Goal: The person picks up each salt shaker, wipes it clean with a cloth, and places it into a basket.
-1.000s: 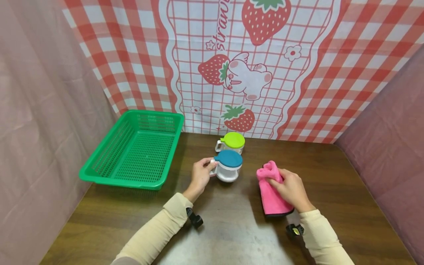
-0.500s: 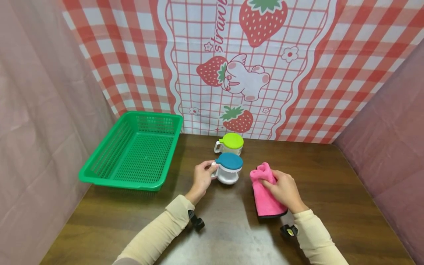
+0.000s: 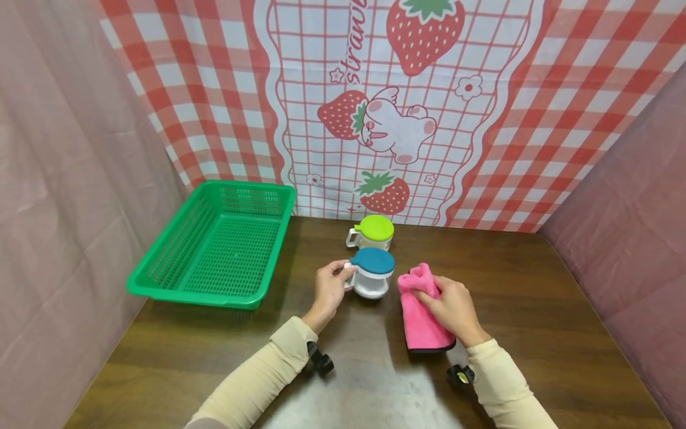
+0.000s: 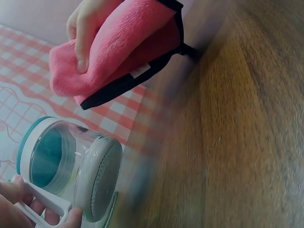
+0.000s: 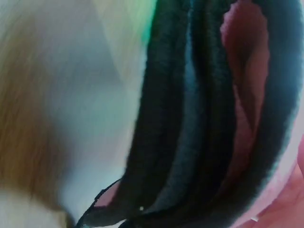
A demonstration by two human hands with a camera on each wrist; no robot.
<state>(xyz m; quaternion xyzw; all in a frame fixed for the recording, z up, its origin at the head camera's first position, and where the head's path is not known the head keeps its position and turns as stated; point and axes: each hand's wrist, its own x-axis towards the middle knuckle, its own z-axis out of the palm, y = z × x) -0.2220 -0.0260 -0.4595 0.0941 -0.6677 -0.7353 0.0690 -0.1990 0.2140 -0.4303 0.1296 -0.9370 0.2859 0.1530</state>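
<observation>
My left hand pinches the white handle of a clear jar with a blue lid. In the left wrist view the glass jar is tipped, its base seen from below, with fingers round the handle. My right hand grips a folded pink cloth with black edging, just right of the jar and apart from it. The cloth's dark-edged folds fill much of the right wrist view. Behind the blue-lidded jar stands a similar jar with a lime-green lid, partly hidden.
A green plastic basket with slotted sides stands at the left of the brown wooden table. A strawberry-print checked curtain hangs along the back, and plain pinkish curtains enclose the sides.
My right hand has brought the pink cloth leftward, closer to the blue-lidded jar. My left hand has shifted slightly right and toward me with the jar.
</observation>
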